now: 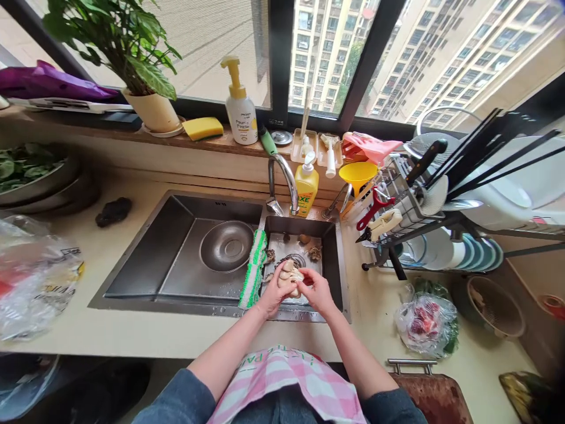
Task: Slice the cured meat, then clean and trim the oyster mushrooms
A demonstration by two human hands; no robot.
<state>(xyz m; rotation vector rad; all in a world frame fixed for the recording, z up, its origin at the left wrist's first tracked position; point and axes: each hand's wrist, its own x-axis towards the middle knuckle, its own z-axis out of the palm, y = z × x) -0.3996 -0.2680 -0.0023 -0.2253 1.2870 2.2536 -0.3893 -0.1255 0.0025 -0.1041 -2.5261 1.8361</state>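
Over the small right sink basin (330,253), both my hands are closed on a pale cluster of mushrooms (288,275). My left hand (273,294) cups it from the left and below. On the right side, the fingertips of my right hand (318,292) pinch its edge. Brownish scraps (314,254) lie on the basin floor around the drain, partly hidden by my hands. A green and white striped cloth (253,268) hangs over the divider just left of my left hand. Above the basins curves the faucet (289,171).
A metal bowl (228,246) sits in the large left basin. Behind the faucet stands a yellow soap bottle (306,185). To the right are a loaded dish rack (397,206), a plastic-wrapped bundle (427,321) and a colander (492,306). A clear plastic bag (35,277) lies far left.
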